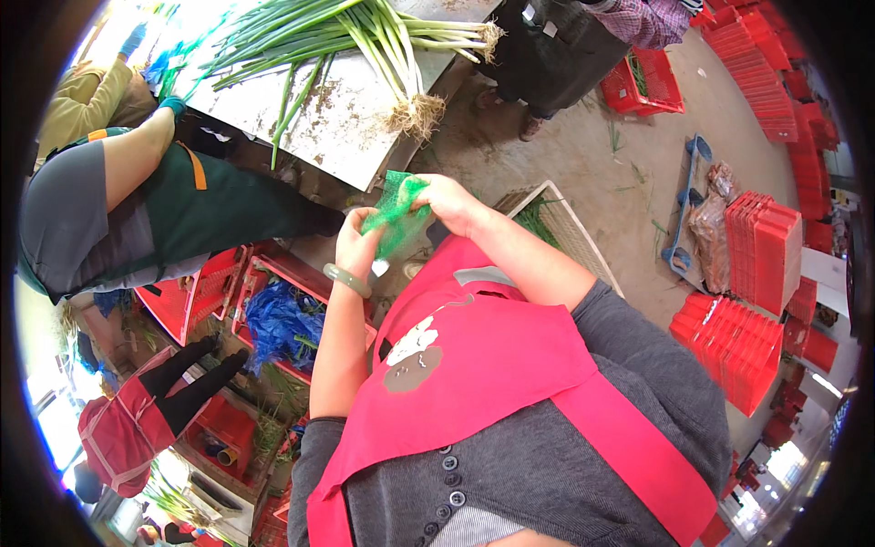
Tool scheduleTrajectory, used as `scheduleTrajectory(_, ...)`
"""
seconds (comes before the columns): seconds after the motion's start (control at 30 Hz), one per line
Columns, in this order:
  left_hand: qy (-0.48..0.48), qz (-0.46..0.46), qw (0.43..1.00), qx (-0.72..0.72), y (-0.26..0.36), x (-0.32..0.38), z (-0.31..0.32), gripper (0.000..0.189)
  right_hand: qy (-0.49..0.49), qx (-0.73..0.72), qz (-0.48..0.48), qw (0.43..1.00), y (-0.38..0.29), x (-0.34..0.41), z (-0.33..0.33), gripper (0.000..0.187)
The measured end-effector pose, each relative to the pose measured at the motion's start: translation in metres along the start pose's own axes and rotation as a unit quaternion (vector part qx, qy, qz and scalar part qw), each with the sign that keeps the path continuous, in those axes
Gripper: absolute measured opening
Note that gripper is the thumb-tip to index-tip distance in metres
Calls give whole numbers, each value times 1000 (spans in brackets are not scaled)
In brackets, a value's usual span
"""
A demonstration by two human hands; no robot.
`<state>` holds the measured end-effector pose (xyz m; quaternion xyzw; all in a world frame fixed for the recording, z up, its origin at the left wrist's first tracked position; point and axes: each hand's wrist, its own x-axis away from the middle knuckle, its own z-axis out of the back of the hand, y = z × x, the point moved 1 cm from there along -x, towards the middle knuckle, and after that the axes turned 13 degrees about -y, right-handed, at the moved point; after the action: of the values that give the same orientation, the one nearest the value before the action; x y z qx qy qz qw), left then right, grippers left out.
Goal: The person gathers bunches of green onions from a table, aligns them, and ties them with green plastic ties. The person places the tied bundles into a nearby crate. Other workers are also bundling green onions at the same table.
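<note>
A piece of green mesh netting (395,222) is stretched between my two hands, in front of the pink apron (472,349). My left hand (358,236), with a pale green bangle (347,280) at its wrist, grips the netting's lower left side. The fingers of my right hand (441,199) pinch its upper right part. Just beyond the netting is the near corner of a metal-topped table (348,147). Long green onions (314,41) lie across that table, their hairy roots (418,115) toward the right and the near edge.
Left of me stands a co-worker in a dark green apron (225,188). Red crates (254,273), one holding blue plastic netting (284,318), are on the floor at left. Beside my right arm is a pale crate (584,236) with green leaves. Stacked red crates (759,249) stand further right.
</note>
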<state>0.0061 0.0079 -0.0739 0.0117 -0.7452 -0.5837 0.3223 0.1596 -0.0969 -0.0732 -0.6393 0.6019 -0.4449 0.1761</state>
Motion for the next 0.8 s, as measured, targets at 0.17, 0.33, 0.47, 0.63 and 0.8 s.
scheduleTrajectory(0.17, 40, 8, 989, 142, 4, -39, 7, 9, -120, -290, -26, 949, -27, -6, 2, 28)
scheduleTrajectory(0.33, 85, 38, 962, 256, 46, -68, -1, 24, -65, 100, -43, 992, -60, -19, 24, 24)
scheduleTrajectory(0.47, -43, 48, 907, 417, 89, -88, -5, 28, 192, 488, -65, 849, -80, -40, 52, 26)
scheduleTrajectory(0.63, -69, 73, 995, 7, 109, -117, -13, 24, 110, -17, 45, 993, -107, -49, 88, 16)
scheduleTrajectory(0.8, -8, 149, 986, 77, 101, -154, -21, 19, -174, -367, 77, 910, -128, -33, 89, 9)
